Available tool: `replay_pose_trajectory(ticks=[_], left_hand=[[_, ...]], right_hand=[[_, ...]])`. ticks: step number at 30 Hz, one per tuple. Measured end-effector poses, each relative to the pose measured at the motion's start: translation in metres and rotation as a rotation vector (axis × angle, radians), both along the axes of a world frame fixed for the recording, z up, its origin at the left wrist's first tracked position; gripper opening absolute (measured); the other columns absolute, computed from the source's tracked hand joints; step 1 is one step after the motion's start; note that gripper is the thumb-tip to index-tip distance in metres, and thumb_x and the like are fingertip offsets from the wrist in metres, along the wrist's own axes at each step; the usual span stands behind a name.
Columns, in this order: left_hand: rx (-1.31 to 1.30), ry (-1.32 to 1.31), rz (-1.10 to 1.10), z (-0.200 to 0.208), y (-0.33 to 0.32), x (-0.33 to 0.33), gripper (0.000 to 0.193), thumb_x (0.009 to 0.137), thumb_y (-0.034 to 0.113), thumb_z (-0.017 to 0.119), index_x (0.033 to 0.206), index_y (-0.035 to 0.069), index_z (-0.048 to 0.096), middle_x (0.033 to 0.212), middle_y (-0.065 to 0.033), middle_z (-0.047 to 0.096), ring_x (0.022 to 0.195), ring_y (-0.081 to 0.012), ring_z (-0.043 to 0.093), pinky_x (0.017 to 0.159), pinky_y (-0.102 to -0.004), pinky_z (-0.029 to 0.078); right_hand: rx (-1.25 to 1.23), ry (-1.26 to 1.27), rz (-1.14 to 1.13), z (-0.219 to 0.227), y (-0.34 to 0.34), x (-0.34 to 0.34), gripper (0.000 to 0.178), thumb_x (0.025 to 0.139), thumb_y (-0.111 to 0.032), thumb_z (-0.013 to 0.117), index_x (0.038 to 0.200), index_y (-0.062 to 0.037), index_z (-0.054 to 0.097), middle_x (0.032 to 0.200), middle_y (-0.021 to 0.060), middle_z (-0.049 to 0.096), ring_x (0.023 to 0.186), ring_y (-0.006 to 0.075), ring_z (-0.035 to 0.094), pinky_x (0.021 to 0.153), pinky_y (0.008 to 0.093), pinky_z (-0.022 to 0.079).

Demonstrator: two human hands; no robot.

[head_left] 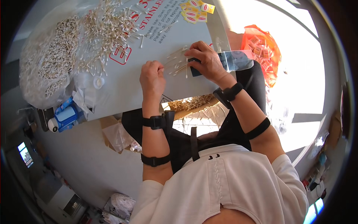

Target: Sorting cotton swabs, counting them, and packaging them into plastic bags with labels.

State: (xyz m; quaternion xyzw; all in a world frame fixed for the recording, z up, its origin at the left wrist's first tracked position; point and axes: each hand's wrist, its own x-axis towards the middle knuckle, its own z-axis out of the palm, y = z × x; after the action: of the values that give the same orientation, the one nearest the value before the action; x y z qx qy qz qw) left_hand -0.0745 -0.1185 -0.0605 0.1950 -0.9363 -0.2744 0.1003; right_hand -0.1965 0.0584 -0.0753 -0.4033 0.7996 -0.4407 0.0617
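Left hand [153, 77] curls loosely, any contents hidden, while the right hand [206, 59], half-open, grip unclear, arches over a dark packet [195, 71] beside cotton swabs [180, 70] near the front right corner of the tabletop [128, 87].

Observed left hand [153, 79] with fingers curled in, left of the right fingers. Could not confirm any item inside that curl. Observed right hand [207, 61] with fingers bent over a dark flat piece [194, 71]. Found loose cotton swabs [181, 70] just left of the right fingertips, strewn on a grey tabletop [126, 89]. Noted clear film [235, 61] right of the right fingers, with an orange bag [276, 56] of small packs farther right. Located yellow packets [197, 13] beyond the right fingers. Recorded a swab heap [108, 33] left of and beyond the left fingers, with a bulging clear bag [52, 59] of swabs farther left.
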Motion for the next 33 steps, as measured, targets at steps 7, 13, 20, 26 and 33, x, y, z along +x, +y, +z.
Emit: replay_pose_trajectory(ticks=[7, 13, 20, 26, 33], left_hand=[[0.238, 0.040, 0.129, 0.000, 0.006, -0.010, 0.020, 0.069, -0.003, 0.066, 0.083, 0.004, 0.054, 0.083, -0.0097, 0.053, 0.083, -0.0293, 0.054, 0.071, -0.0411, 0.045], [-0.071, 0.085, 0.086, -0.005, 0.004, -0.009, 0.021, 0.069, -0.003, 0.066, 0.085, 0.006, 0.056, 0.087, -0.0088, 0.053, 0.088, -0.0294, 0.052, 0.073, -0.0395, 0.045], [-0.076, 0.074, -0.083, -0.006, 0.016, -0.036, 0.019, 0.073, 0.002, 0.066, 0.090, 0.007, 0.058, 0.093, -0.0086, 0.052, 0.091, -0.0290, 0.050, 0.074, -0.0384, 0.046], [-0.130, 0.144, -0.127, -0.003, 0.020, -0.059, 0.026, 0.070, 0.013, 0.071, 0.092, 0.007, 0.058, 0.096, -0.0071, 0.053, 0.095, -0.0294, 0.048, 0.082, -0.0413, 0.042], [-0.053, 0.089, 0.008, 0.002, 0.015, -0.053, 0.026, 0.064, 0.004, 0.067, 0.088, 0.009, 0.060, 0.093, -0.0072, 0.055, 0.095, -0.0300, 0.049, 0.083, -0.0402, 0.043]], right_hand=[[-0.010, -0.008, 0.045, 0.003, -0.002, 0.000, 0.022, 0.065, -0.007, 0.070, 0.086, -0.0116, 0.064, 0.093, 0.0052, 0.053, 0.091, 0.0260, 0.055, 0.076, 0.0359, 0.047], [0.016, 0.117, 0.201, 0.004, 0.004, 0.005, 0.011, 0.065, -0.003, 0.064, 0.073, -0.0094, 0.060, 0.088, 0.0048, 0.052, 0.086, 0.0255, 0.055, 0.070, 0.0345, 0.048], [0.017, 0.225, 0.117, 0.005, 0.002, 0.019, 0.012, 0.065, -0.008, 0.065, 0.066, -0.0053, 0.054, 0.084, 0.0069, 0.049, 0.081, 0.0254, 0.053, 0.071, 0.0345, 0.046], [0.009, 0.212, -0.029, 0.006, 0.009, 0.029, 0.014, 0.065, -0.008, 0.067, 0.071, -0.0059, 0.055, 0.083, 0.0068, 0.049, 0.079, 0.0253, 0.053, 0.070, 0.0344, 0.047], [0.027, -0.137, -0.131, 0.009, 0.011, 0.014, 0.018, 0.069, -0.001, 0.063, 0.082, -0.0126, 0.065, 0.086, 0.0054, 0.053, 0.085, 0.0258, 0.058, 0.070, 0.0357, 0.048]])
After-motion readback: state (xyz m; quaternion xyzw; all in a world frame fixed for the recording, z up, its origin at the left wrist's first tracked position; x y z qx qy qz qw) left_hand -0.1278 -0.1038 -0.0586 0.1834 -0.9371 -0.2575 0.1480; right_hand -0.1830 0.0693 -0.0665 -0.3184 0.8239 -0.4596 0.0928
